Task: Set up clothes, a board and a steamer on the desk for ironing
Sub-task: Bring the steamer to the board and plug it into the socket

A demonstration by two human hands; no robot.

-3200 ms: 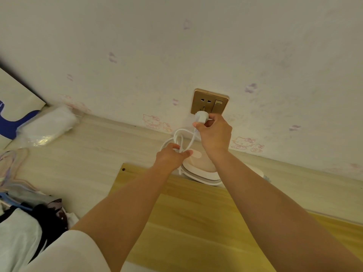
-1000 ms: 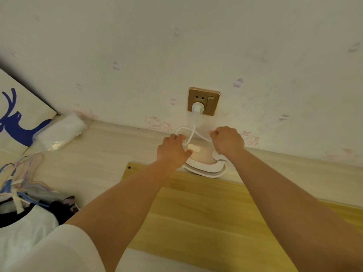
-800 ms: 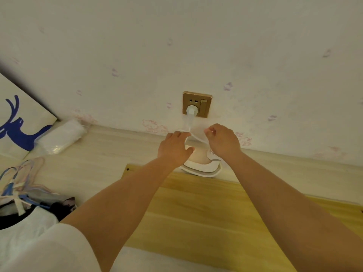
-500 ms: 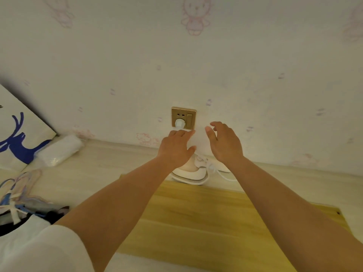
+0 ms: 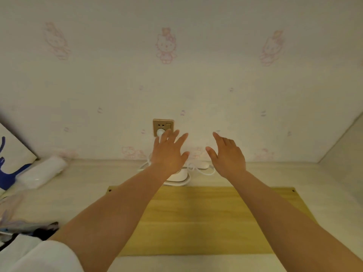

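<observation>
Pale wallpaper w/ faint pink cartoon cats is seen behind a light wooden desk (image 5: 88, 179), which meets the wall along its back edge. A yellow wooden board (image 5: 196, 218) is laid flat on the desk, centred, its long axis running left-right, parallel to the back edge. The steamer (image 5: 177, 176) is set between the board's far edge and the wall, just beyond that edge, approx. mid-desk; its base is mostly hidden behind the left wrist, so which way its nose points cannot be told. Its white cord (image 5: 204, 169) is looped on the desk to the right of it, and the plug (image 5: 160, 132) is seated in the gold wall socket (image 5: 163, 126) directly above.

The left hand (image 5: 169, 154) is held up w/ fingers spread and straight, nothing gripped, fingertips overlapping the plug in view; contact cannot be confirmed. The right hand (image 5: 227, 156) is likewise held apart and empty, fingers loosely extended, above the cord loop. The steamer lies below and just nearer than the left hand, so the left is judged the closer for any pick-up.

Clothes (image 5: 25, 232) are heaped at the desk's left front edge, well apart from the board. A white wrapped packet (image 5: 43, 173) lies toward the back-left corner.
</observation>
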